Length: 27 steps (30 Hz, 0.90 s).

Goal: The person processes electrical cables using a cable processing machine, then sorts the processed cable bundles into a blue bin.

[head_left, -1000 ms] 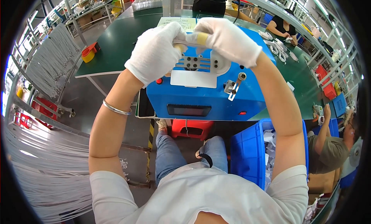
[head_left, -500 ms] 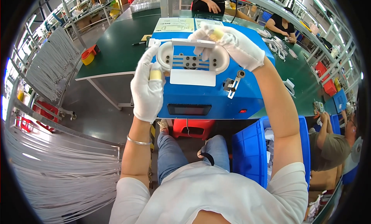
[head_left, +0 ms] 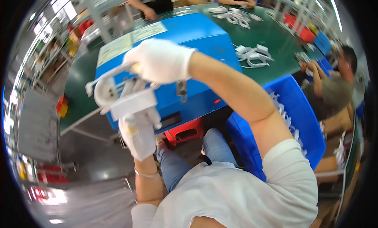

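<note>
One white strip (head_left: 112, 73) is extending leftward from the right fingers (head_left: 136, 62), which are pinching it above a blue machine (head_left: 197, 31); a white plate (head_left: 134, 105) is sitting at the left fingers (head_left: 152, 116), their grip unclear.

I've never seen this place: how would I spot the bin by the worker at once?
Find the big blue machine on the green table. To its right and lower in the picture, by the worker's right elbow, is the bin. Unlike the machine, also blue, it is an open tub with white pieces inside.
</note>
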Tool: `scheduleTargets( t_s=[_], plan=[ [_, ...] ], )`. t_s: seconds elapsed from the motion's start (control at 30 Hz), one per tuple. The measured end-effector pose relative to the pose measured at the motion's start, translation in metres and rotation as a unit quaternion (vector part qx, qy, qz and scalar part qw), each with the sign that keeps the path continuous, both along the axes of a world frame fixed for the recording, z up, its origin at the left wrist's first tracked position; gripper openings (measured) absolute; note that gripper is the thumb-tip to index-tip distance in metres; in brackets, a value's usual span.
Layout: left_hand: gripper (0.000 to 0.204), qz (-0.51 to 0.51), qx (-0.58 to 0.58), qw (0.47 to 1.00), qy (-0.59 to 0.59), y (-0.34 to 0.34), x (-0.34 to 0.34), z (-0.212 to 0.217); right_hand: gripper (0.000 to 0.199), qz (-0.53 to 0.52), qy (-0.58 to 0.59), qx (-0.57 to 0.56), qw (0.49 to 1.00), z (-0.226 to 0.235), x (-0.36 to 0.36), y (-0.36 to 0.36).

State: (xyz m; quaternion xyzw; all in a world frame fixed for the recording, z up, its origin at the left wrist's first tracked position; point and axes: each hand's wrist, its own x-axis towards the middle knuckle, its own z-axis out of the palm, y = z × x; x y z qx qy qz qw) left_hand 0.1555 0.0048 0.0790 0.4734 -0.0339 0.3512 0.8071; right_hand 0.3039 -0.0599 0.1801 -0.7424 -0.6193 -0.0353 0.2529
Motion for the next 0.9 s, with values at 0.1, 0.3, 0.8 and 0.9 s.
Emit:
scheduleTargets(
  t_s=[0.1, 0.3, 0.8, 0.9],
  plan=[
    [0.084, 0.034, 0.06, 0.997, 0.017, 0.003, 0.007, 0.003, 0.015, -0.019, -0.007, 0.039, 0.999, 0.002, -0.001, -0.004],
    [0.071, 0.109, 0.085, 0.99, 0.013, 0.005, 0.007, -0.004, 0.015, 0.0, 0.022, -0.013, 1.0, 0.023, -0.006, -0.023],
    [0.052, -0.213, -0.081, 0.968, -0.109, 0.061, 0.002, -0.038, 0.018, 0.007, 0.041, -0.032, 0.999, 0.02, -0.001, -0.005],
    [0.053, -0.205, 0.0, 0.977, -0.065, 0.045, 0.0, -0.025, 0.034, 0.076, 0.068, -0.054, 0.993, 0.043, -0.013, -0.012]
  ],
)
